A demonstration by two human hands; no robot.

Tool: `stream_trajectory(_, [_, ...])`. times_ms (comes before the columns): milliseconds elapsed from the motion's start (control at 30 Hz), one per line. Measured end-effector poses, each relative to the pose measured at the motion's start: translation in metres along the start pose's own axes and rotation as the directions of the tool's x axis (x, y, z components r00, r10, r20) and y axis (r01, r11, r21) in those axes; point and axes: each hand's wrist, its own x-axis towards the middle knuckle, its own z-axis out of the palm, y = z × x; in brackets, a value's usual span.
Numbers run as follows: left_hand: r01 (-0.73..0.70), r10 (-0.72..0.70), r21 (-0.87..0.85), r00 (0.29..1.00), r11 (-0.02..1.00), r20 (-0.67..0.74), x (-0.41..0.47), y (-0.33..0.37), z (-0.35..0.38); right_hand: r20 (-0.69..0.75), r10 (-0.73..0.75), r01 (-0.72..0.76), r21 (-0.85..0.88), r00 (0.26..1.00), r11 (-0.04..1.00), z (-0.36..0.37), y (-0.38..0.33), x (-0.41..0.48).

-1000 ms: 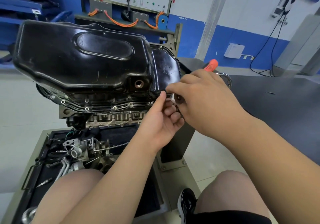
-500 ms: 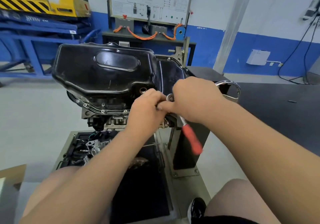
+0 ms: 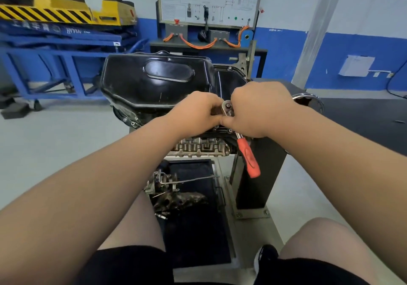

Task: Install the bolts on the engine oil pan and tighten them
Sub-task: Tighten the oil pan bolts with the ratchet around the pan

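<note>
1. Black oil pan (image 3: 158, 82) is sitting on top of the engine.
2. Right hand (image 3: 257, 108) is curling its fingers around the ratchet (image 3: 248, 159), whose red handle is hanging down.
3. Left hand (image 3: 198, 110) is curling around its metal head.
4. Both hands are hiding the bolt and fingertips at the pan's near rim.

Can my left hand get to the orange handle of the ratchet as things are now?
Probably yes. The orange handle hangs bare below the right hand, which grips the ratchet higher up. The left hand, curled at the ratchet head, would only have to let go and drop down.
</note>
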Motion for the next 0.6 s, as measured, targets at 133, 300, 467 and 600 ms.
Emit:
stream_trajectory(133, [0.070,-0.069,0.017,0.997,0.997,-0.020,0.006,0.001,-0.002,0.044,0.037,-0.037,0.002,0.998,0.999,-0.002,0.003,0.004])
stream_trajectory(300, [0.038,-0.042,0.032,0.990,0.999,0.135,0.014,0.005,-0.017,0.094,-0.032,0.033,-0.009,0.995,0.999,-0.011,0.008,0.011])
stream_trajectory(467, [0.043,-0.061,0.115,0.985,0.992,0.160,0.014,0.004,-0.015,0.032,-0.208,0.211,-0.129,0.978,0.969,-0.014,0.014,0.017])
stream_trajectory(600, [0.107,-0.101,0.103,0.993,0.989,-0.063,0.006,0.001,-0.003,0.007,-0.066,0.067,-0.048,0.998,0.997,-0.010,0.007,0.015])
